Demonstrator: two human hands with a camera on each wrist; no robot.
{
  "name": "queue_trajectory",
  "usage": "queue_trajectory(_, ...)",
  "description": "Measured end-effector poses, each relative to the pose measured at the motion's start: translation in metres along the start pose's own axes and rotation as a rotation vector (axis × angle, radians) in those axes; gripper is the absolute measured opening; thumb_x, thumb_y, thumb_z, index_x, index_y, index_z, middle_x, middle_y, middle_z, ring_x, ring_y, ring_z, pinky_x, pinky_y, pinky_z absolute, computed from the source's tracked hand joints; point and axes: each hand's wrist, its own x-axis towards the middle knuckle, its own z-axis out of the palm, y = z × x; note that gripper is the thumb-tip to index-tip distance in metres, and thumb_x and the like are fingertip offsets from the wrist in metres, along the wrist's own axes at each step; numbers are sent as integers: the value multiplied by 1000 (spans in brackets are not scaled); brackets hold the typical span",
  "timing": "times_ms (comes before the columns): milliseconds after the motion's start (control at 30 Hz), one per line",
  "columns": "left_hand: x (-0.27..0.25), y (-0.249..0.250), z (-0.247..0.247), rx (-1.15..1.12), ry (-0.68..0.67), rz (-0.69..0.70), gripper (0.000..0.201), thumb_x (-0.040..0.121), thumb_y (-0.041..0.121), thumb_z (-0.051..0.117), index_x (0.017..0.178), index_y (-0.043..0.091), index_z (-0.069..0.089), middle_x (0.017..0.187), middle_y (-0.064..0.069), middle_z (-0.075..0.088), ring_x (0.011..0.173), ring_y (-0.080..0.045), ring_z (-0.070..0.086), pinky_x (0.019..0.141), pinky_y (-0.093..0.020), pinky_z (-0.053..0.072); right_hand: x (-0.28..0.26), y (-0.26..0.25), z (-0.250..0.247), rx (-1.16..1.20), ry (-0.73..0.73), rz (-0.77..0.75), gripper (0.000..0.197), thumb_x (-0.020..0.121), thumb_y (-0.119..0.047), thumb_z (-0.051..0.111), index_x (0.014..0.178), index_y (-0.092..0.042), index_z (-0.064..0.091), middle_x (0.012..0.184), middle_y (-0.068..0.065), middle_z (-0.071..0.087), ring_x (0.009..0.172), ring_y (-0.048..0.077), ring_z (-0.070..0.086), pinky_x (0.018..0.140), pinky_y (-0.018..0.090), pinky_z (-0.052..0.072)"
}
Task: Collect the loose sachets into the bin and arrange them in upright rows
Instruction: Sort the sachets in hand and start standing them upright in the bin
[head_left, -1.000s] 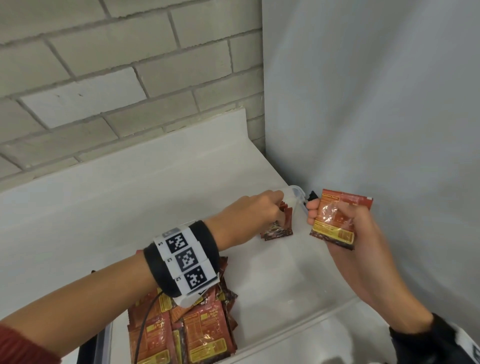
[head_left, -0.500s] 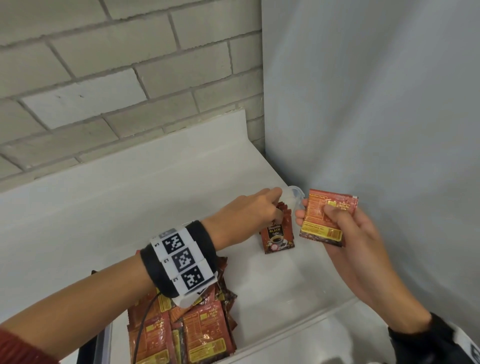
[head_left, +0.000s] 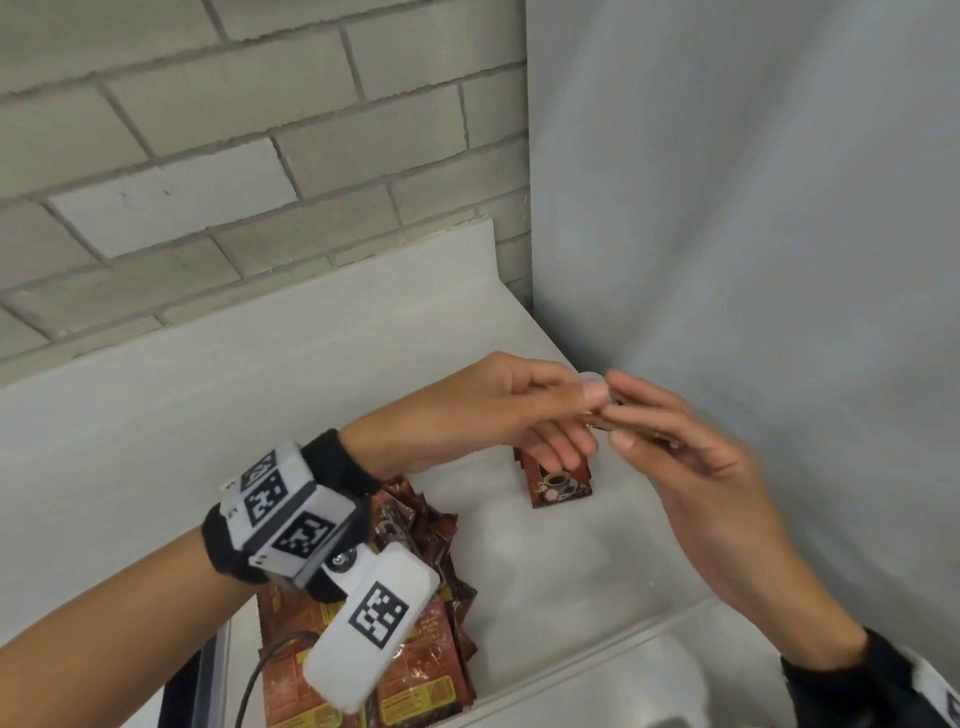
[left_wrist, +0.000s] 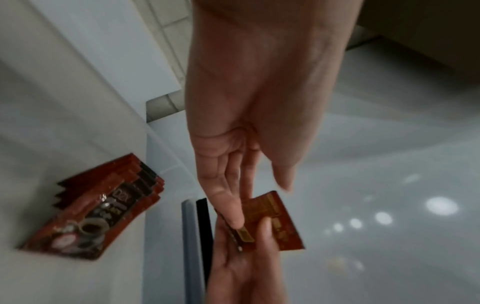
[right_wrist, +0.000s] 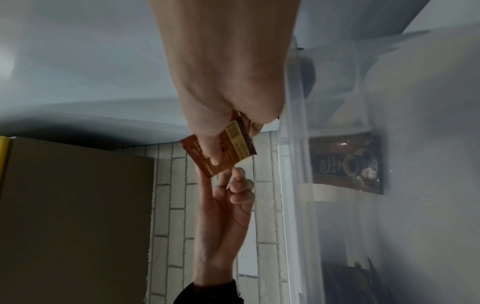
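A heap of loose sachets (head_left: 415, 660) lies flat at the near end of the clear plastic bin (head_left: 613, 657), directly under the left wrist and its tagged wrist camera (head_left: 291, 525). Beyond it, above the bin's far end, the right hand (head_left: 691, 462) pinches one red-and-gold sachet (left_wrist: 275, 222) between thumb and fingers; half a second ago that hand held the packet face-on to the head camera, and now the packet is turned edge-on and all but hidden there. The left hand (head_left: 498, 410) has risen from the small upright stack of sachets (head_left: 558, 478) it was touching and now meets the right hand, its fingertips (left_wrist: 235, 220) touching the held sachet's edge with the fingers nearly straight; whether they grip it cannot be told. The stack stands just below both hands against the bin's far wall, unchanged, its coffee-cup print facing the camera. Behind the hands runs a white ledge (head_left: 260, 353) beneath a brick wall (head_left: 234, 156); a grey panel (head_left: 753, 208) closes off the right hand's side.
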Motion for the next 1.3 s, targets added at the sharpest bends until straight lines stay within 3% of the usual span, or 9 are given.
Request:
queue_trajectory(100,-3,0,-5,-107,14,0,30,83,11,65,112,3,65,88,-7,70,79,-12,67,74,-19,53,-1,1,-3,-21,-114,1,34,69,-40,80,99,-24,77,140,-5,52,128,16,52,95,28,49)
queue_trajectory(233,-7,0,-12,-63,57,24,29,85,-3,62,113,6,66,98,-7,70,87,-11,66,71,-17,52,-3,1,-6,43,-199,12,57,71,2,58,124,-18,63,143,-3,50,130,12,47,94,23,47)
queue_trajectory(467,-14,1,-17,110,113,64,34,84,2,68,114,16,64,100,-12,72,83,-15,63,66,-20,49,3,0,1,178,-50,135,67,65,-46,80,121,-14,61,113,5,68,98,15,63,79,23,52)
queue_trajectory(600,-16,1,-21,197,89,52,35,86,5,66,117,22,64,99,-6,74,88,-19,66,83,-35,51,3,-1,6,94,-30,165,70,64,-62,75,115,-14,68,94,3,68,81,12,60,70,20,49)
queue_trajectory(700,-16,-1,-18,218,72,54,36,88,10,65,121,23,60,101,-5,74,96,-27,67,92,-41,49,3,4,4,14,-24,171,60,60,-61,78,103,-20,71,87,1,70,82,12,64,78,25,51)
queue_trajectory(867,-9,-10,-18,160,171,3,33,80,12,74,110,10,61,94,-11,71,77,-16,67,74,-29,56,4,6,4,72,30,176,59,49,-52,88,86,-13,64,80,11,71,75,21,68,77,32,57)
queue_trajectory(1067,-2,-8,-23,353,251,39,16,74,8,79,88,5,71,79,-12,73,59,-10,64,58,-15,49,2,1,8,39,147,94,38,60,-25,83,84,-14,56,90,-1,72,88,11,68,73,16,52)
queue_trajectory(1167,8,-18,-18,529,238,19,14,73,6,80,84,2,71,68,-5,71,52,-7,65,57,-14,49,2,-4,10,-166,178,-24,22,81,5,68,87,-13,56,82,-8,66,80,4,63,72,10,47)
queue_trajectory(1300,25,-36,-7,717,163,3,10,79,0,72,88,1,74,75,-11,73,64,-18,71,66,-28,58,4,-6,9,-814,-226,-59,12,86,-19,50,89,-25,60,85,-14,61,81,7,62,71,14,47)
